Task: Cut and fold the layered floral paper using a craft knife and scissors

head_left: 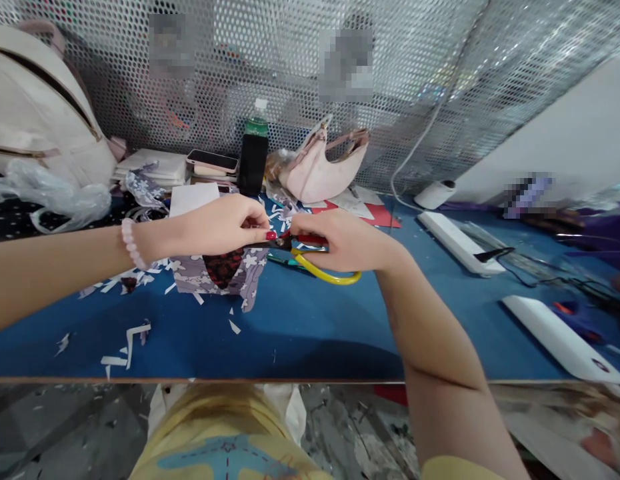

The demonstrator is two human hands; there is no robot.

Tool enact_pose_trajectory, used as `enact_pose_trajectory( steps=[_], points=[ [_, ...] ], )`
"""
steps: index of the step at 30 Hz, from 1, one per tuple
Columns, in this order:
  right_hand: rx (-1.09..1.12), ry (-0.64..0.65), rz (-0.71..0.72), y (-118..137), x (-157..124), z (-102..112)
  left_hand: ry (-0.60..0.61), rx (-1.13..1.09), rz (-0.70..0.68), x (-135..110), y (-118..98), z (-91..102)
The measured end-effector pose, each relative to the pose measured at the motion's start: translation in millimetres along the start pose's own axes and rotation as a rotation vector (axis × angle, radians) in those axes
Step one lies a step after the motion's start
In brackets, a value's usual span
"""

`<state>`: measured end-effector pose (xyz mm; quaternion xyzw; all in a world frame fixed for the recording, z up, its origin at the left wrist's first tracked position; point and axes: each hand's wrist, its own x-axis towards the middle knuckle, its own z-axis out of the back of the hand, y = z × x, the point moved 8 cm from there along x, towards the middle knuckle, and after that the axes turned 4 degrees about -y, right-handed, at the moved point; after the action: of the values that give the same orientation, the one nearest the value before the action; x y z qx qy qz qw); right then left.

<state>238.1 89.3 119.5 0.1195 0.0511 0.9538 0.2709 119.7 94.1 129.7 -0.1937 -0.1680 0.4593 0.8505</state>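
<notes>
My right hand (343, 241) is wrapped round a pair of scissors (335, 275) with yellow and red handles, the dark blades pointing left. Thumb and finger of my left hand (215, 223) are pinched together beside the blades, on a dark red and black patterned piece (224, 268); whether it is cloth or paper I cannot tell. Beneath it lies a grey-purple sheet with white flowers (193, 275), partly covered by my left hand. A teal-handled tool (286, 262) lies on the table just under the scissors. White cut strips (115, 361) are scattered around the sheet.
Along the perforated metal wall stand a pale backpack (45, 100), a phone (213, 160), a bottle in a black sleeve (253, 157) and a pink handbag (325, 167). White power strips (457, 243) and cables lie on the right of the blue table (315, 340).
</notes>
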Motion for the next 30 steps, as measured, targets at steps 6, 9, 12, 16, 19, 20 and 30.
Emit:
enact_pose_trajectory(
  steps=[6,9,12,16,19,20,30],
  points=[
    [0.001,-0.011,-0.007,-2,-3,2,0.01,0.005,0.035,2,3,-0.2],
    [-0.006,-0.022,-0.023,-4,-6,2,0.02,-0.018,0.058,2,6,-0.2],
    [-0.01,-0.021,-0.04,-5,-10,4,0.028,-0.06,0.052,2,8,-0.6],
    [-0.009,0.005,-0.06,-8,-15,5,0.024,-0.099,0.048,1,9,-0.7],
    [-0.007,0.012,-0.065,-10,-18,8,0.016,-0.097,0.065,0,10,-0.2],
    [0.0,0.019,-0.066,-11,-19,8,0.016,-0.097,0.067,0,10,-0.1],
    [0.007,0.038,-0.071,-13,-18,5,0.027,-0.082,0.104,1,9,-1.1]
  ],
)
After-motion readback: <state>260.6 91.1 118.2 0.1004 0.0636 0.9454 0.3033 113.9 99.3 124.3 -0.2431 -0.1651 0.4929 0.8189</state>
